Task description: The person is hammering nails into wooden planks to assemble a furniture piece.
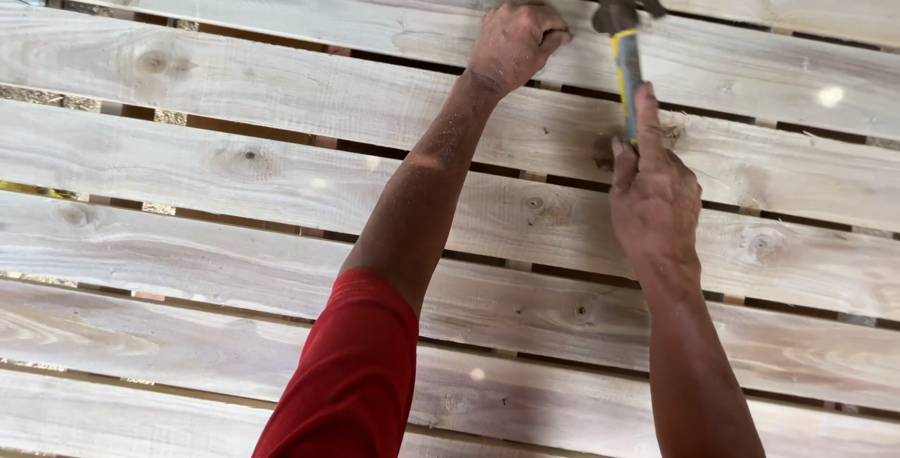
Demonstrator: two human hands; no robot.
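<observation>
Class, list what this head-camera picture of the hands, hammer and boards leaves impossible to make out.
- Any nail under the left hand: hidden by its curled fingers.
- Lower handle of the hammer: covered by the right hand.
- What lies behind the boards: gaps too narrow and dark.
- Board ends: cut off by the picture's edges.

The left arm is stretched forward and up, a red sleeve (352, 374) covering it to the elbow, the forearm bare; the left hand (514, 41) is curled into a loose fist, knuckles up, fingertips pinched together at its far edge; what is pinched cannot be made out. The right arm is raised from the lower right, bare; the right hand (653, 197) is closed in a grip, back toward the camera, thumb laid straight forward; the wrist is held straight.
</observation>
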